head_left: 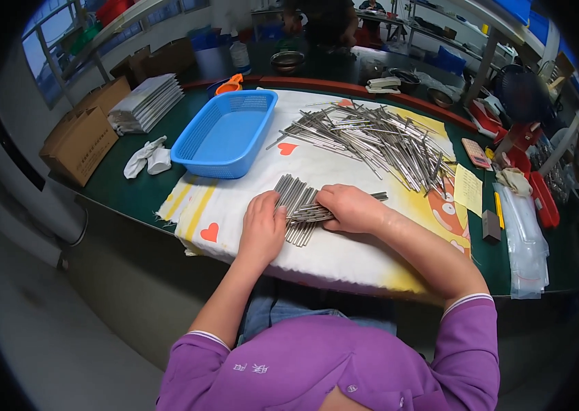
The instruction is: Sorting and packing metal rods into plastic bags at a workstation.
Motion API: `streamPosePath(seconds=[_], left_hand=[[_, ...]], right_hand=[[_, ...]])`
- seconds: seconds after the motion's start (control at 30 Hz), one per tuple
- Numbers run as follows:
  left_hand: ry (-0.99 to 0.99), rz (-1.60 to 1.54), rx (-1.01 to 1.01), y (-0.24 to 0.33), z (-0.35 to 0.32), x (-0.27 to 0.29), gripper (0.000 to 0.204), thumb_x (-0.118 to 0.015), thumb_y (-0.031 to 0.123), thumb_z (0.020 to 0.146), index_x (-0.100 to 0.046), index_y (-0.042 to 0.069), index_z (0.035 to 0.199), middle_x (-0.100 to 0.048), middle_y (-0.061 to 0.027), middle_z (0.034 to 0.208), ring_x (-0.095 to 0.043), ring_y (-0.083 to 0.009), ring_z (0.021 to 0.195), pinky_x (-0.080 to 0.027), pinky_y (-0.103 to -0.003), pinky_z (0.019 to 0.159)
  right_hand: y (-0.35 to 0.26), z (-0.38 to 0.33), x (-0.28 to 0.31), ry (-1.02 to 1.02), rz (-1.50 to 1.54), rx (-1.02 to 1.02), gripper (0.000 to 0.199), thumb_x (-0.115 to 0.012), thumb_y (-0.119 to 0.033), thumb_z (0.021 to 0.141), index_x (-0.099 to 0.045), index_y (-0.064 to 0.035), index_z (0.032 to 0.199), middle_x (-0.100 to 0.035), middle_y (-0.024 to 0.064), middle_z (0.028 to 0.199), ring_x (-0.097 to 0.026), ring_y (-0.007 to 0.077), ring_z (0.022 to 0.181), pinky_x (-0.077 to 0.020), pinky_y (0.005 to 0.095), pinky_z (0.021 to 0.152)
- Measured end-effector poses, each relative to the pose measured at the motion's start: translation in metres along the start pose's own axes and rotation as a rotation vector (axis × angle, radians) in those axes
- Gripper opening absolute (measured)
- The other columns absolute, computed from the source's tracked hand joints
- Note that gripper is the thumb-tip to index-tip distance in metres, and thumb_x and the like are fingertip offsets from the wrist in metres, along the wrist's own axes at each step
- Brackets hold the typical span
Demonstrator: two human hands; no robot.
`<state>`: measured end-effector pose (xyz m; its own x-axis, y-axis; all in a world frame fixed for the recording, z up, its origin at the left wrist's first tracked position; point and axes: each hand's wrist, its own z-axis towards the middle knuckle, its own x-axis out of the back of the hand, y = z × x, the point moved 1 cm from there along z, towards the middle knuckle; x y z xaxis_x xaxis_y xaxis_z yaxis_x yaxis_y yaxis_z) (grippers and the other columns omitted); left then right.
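Head view — thin grey metal rods [294, 200]

Shiny metal rods [296, 202], matt cloth [330, 250]

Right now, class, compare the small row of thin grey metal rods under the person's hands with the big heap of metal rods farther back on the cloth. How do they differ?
The small row of thin grey metal rods lies side by side, mostly parallel; the big heap of metal rods is crisscrossed and loose. The row holds far fewer rods than the heap. The left hand and right hand rest on the row; nothing touches the heap. Both lie on the white and yellow cloth.
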<state>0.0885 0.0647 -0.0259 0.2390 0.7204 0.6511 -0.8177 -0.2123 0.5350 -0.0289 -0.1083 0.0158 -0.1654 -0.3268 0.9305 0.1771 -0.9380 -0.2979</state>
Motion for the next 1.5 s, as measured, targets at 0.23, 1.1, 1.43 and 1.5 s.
streamPosePath(seconds=[0.23,1.1,1.43,1.5], left_hand=[[-0.022,-0.076,0.024,-0.007,0.003,0.0,0.029,-0.044,0.016,0.094,-0.052,-0.004,0.113,-0.054,-0.0211,0.116,-0.048,-0.0374,0.111,-0.037,-0.043,0.098],[-0.359,-0.724,-0.189,0.123,0.072,-0.061,0.069,-0.067,0.017,0.083,-0.03,0.001,0.14,-0.048,-0.0149,0.134,-0.046,-0.0257,0.123,-0.035,-0.035,0.103],[-0.682,-1.016,0.203,0.122,0.075,-0.078,0.038,-0.068,0.003,0.079,-0.054,-0.001,0.114,-0.065,-0.014,0.107,-0.059,-0.0155,0.101,-0.049,-0.028,0.085],[-0.689,-0.999,0.201,0.119,0.071,-0.082,0.033,-0.071,0.007,0.079,-0.058,0.0,0.108,-0.065,-0.0135,0.106,-0.061,-0.0132,0.095,-0.049,-0.026,0.08]], right_hand=[[0.016,-0.015,0.025,0.546,0.159,-0.17,0.029,-0.068,-0.008,0.072,-0.052,-0.0039,0.097,-0.059,0.0153,0.086,-0.059,0.0341,0.077,-0.0497,0.0367,0.069],[0.039,-0.079,0.018,0.559,1.21,-0.224,0.019,-0.062,-0.012,0.086,-0.052,-0.0075,0.101,-0.058,0.0019,0.09,-0.057,0.0096,0.083,-0.0494,0.0268,0.066],[0.037,-0.074,0.006,0.137,0.907,-0.258,0.023,-0.066,-0.017,0.081,-0.058,-0.0044,0.098,-0.061,0.0043,0.087,-0.057,0.0135,0.082,-0.0472,0.0295,0.073],[0.034,-0.078,0.007,0.232,0.858,-0.162,0.024,-0.067,-0.017,0.08,-0.06,-0.0046,0.099,-0.064,0.0069,0.092,-0.061,0.0179,0.086,-0.0485,0.0312,0.078]])
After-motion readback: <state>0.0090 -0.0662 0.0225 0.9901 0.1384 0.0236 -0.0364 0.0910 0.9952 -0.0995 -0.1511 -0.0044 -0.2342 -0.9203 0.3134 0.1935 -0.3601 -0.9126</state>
